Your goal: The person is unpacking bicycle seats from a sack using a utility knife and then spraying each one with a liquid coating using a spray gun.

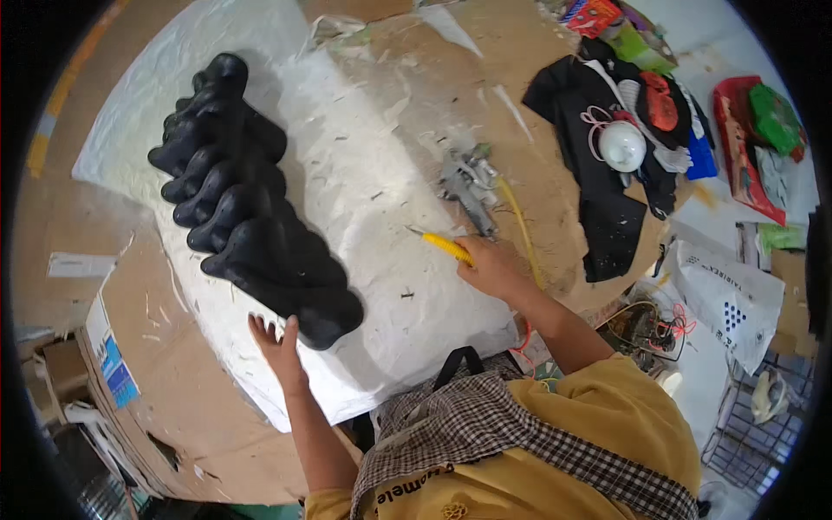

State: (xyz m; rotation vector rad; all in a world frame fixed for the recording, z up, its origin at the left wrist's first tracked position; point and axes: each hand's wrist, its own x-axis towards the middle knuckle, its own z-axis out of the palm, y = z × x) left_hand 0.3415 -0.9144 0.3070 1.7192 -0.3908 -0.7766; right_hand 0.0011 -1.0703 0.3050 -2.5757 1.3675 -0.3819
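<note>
A long black object [247, 199] with rounded, glossy bulges lies slantwise on a white sheet [364, 156]. My left hand [279, 351] is open at its near end, fingers spread and thumb up. Whether the thumb touches the black surface I cannot tell. In my right hand [494, 269] is a slim yellow-handled tool [447, 246] with a thin pointed metal tip, its exact kind unclear. The tip points left, over the white sheet and apart from the black object. Just beyond that hand rests a metal air staple gun [469, 186], joined to a yellow hose [518, 227].
Several staples [407, 295] are scattered over the sheet. Cardboard [199, 399] covers the work surface around it. Black cloth [598, 208] and a white bulb [622, 146] lie at the right. Beyond them are a red bag [737, 160] and tangled wires [659, 329].
</note>
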